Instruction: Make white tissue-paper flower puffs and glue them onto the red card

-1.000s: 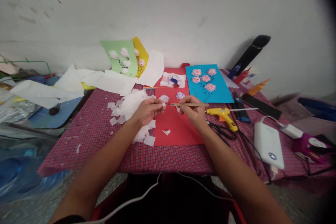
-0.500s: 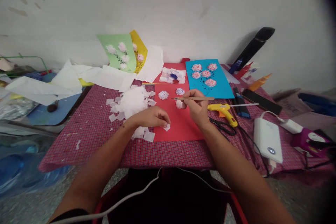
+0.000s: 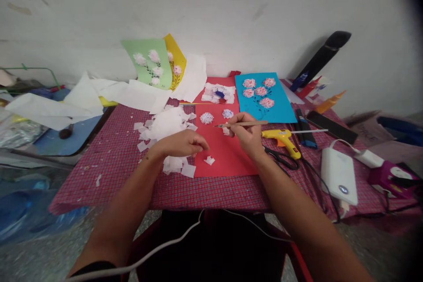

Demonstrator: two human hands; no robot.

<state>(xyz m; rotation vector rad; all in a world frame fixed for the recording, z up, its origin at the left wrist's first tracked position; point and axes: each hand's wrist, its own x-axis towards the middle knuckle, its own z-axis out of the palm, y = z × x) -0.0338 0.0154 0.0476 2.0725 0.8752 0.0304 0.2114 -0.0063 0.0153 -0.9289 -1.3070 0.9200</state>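
White small paper scrap just released onto flat red card, centre of the frame, leaving left hand free, fingers loosely curled; slim wooden brush pinched by right hand, tip near blue-speckled white pompom.

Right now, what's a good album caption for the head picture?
Right hand holds a brush over red paper, left hand near white scraps.

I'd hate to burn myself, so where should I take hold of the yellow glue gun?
Probably by the handle, coming from the near right side. The yellow glue gun lies on its side with the handle slanting toward the near right, while the tip points left toward the person's right hand.
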